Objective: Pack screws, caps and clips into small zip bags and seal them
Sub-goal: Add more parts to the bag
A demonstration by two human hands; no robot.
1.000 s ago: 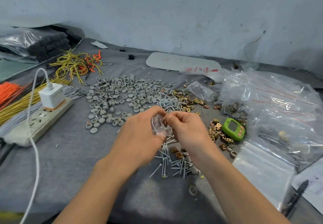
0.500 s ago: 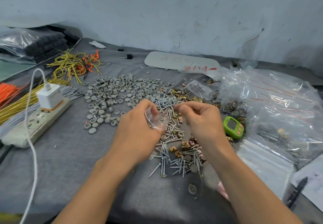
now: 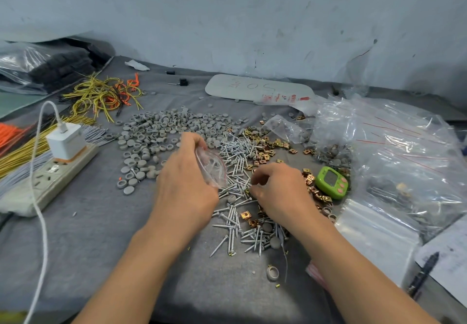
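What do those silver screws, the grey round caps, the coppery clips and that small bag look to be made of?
Screws: metal, probably plated steel; bright silvery glint.
Caps: likely moulded plastic; matte, uniform grey, no shine.
Clips: folded sheet metal with a brassy-copper finish, reflective.
Small bag in the left hand: thin clear plastic film, crinkled, with a red zip line.

Left hand [image 3: 184,184], right hand [image 3: 280,192]: two. Zip bag [image 3: 211,165]: one. Timer [image 3: 331,182]: one. Pen [image 3: 422,275]: one.

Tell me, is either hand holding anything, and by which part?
Left hand pinches a zip bag by its edge. Right hand curls over the screws; any hold there cannot be told.
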